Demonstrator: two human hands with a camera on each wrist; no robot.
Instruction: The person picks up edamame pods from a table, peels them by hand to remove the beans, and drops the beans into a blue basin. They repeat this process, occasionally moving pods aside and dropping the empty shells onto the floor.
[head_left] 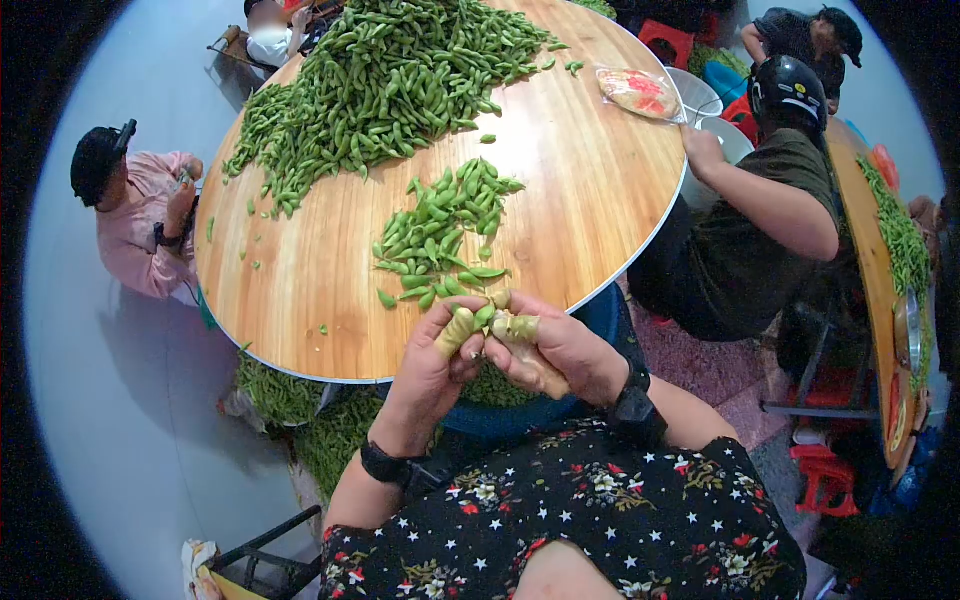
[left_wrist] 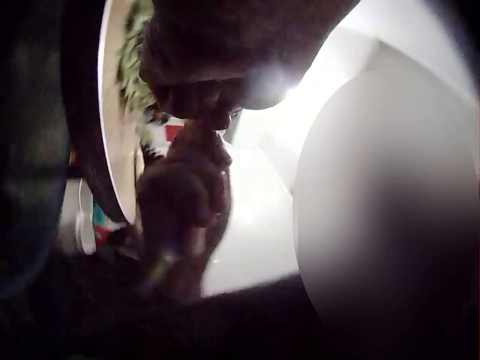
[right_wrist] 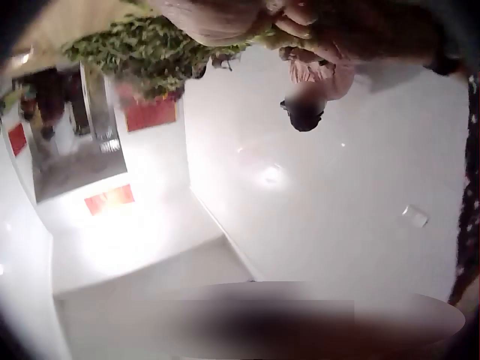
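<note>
Over the near edge of the round wooden table [head_left: 590, 190], my two hands meet at a green edamame pod [head_left: 484, 316]. My left hand [head_left: 428, 365] pinches it from the left side, thumb on top. From the other side my right hand [head_left: 560, 352] grips it with thumb and curled fingers. Yellowish-green covers wrap both thumbs. A small heap of edamame pods [head_left: 445, 228] lies just beyond the fingertips, with a far bigger pile [head_left: 385, 95] behind it. Both wrist views are dark around the fingers and hide the pod.
Below my hands stands a blue tub [head_left: 470, 418], and more green pods [head_left: 345, 440] lie under the table edge. A clear bag [head_left: 640, 93] is at the table's right, near white buckets [head_left: 725, 135]. People sit at left [head_left: 145, 215] and right [head_left: 760, 220].
</note>
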